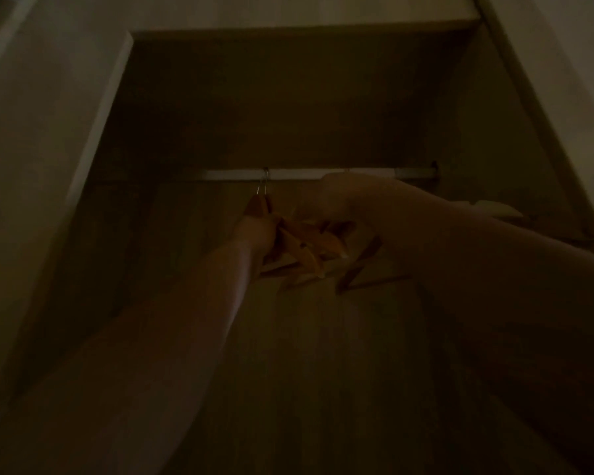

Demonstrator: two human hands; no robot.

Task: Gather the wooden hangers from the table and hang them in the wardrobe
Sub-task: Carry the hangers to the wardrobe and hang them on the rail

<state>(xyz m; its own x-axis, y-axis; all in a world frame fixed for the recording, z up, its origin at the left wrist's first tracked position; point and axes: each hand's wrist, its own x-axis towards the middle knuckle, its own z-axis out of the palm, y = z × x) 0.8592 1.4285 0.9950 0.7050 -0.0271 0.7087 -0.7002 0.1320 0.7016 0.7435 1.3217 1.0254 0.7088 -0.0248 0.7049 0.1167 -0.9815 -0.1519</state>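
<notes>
The view looks up into a dark wardrobe (pixel 288 97) with a pale rail (pixel 309 173) across its middle. Metal hooks of wooden hangers (pixel 258 204) are over the rail at its left part. My left hand (pixel 254 234) is just below them, closed on a bunch of several wooden hangers (pixel 306 248) that fan out to the right. My right hand (pixel 326 204) reaches in from the right, bent at the wrist below the rail, with its fingers on the same bunch. The dim light hides the fingers' exact grip.
The wardrobe's left side panel (pixel 93 138) and right side panel (pixel 515 114) frame the opening. A shelf board (pixel 306 29) closes the top. A pale object (pixel 494 209) lies at the right behind my right forearm.
</notes>
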